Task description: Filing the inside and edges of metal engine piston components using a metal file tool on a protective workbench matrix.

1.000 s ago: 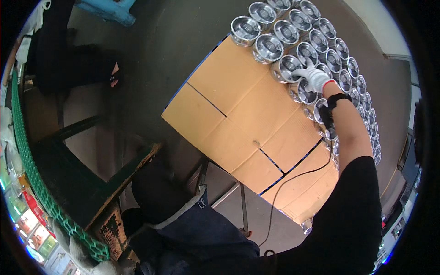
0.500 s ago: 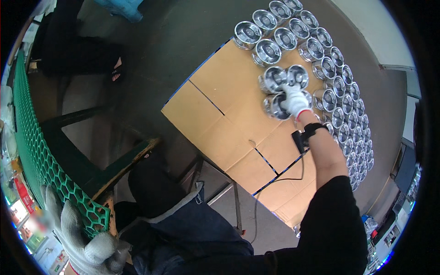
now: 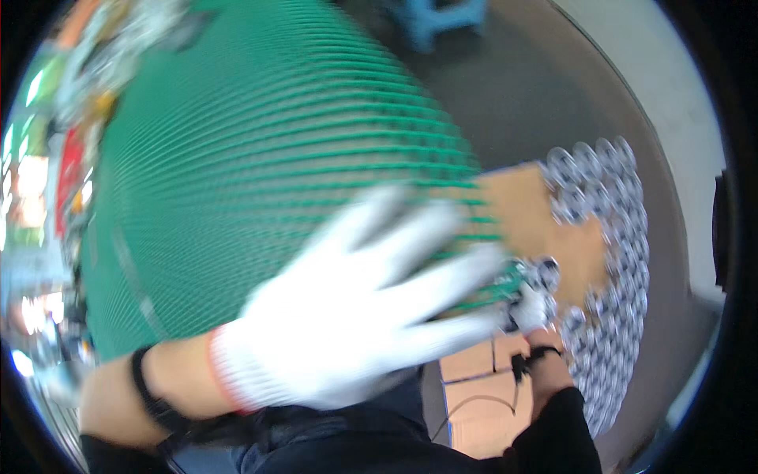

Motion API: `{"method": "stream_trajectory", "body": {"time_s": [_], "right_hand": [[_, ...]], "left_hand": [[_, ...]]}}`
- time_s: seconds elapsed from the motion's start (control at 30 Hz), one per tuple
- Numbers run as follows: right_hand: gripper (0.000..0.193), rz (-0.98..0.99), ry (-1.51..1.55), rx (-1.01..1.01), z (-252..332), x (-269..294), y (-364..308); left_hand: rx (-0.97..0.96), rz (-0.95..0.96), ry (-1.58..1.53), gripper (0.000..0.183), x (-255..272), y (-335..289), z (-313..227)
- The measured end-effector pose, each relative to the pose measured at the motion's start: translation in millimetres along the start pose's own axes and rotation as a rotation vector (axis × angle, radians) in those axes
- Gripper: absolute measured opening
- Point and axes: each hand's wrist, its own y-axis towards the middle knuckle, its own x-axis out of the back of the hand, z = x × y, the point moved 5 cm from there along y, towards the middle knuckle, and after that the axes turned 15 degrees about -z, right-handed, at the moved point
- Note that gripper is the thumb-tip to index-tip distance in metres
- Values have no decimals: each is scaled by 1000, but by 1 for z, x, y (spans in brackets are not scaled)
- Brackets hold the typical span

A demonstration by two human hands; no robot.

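Note:
My left hand (image 3: 339,316), in a white knit glove, is blurred by motion. Its fingers spread over the green mesh (image 3: 237,142) with nothing seen in them. Farther right, my right hand (image 3: 531,308), also gloved, is closed at a small cluster of shiny metal cups (image 3: 546,273). Its fingertips are hidden among the rims, and part of the cluster shows through the mesh edge. Beneath the cups lies a brown cardboard sheet (image 3: 513,207). Many more metal cups (image 3: 604,355) stand in rows along its right side.
A cable (image 3: 482,396) runs from the black band on my right wrist across the cardboard. Beyond the mesh stands a blue stool (image 3: 434,20) on the dark floor. Blurred packages and clutter (image 3: 87,103) line the far left.
The view has swung left, so the mesh now fills the middle. My left hand has come up over it. My right hand and the cup cluster have shifted left toward the mesh edge.

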Motion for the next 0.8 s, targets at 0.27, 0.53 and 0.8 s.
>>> {"method": "stream_trajectory", "body": {"time_s": [0.27, 0.53, 0.8], "right_hand": [[40, 119, 393, -260, 59, 66, -107], [36, -110, 1068, -831, 203, 222, -249], [51, -145, 363, -235, 411, 330, -266]], "left_hand": [[-100, -311, -39, 53, 14, -28, -6], [-60, -409, -252, 58, 29, -82, -103], [530, -86, -1264, 64, 100, -242, -112]]}}
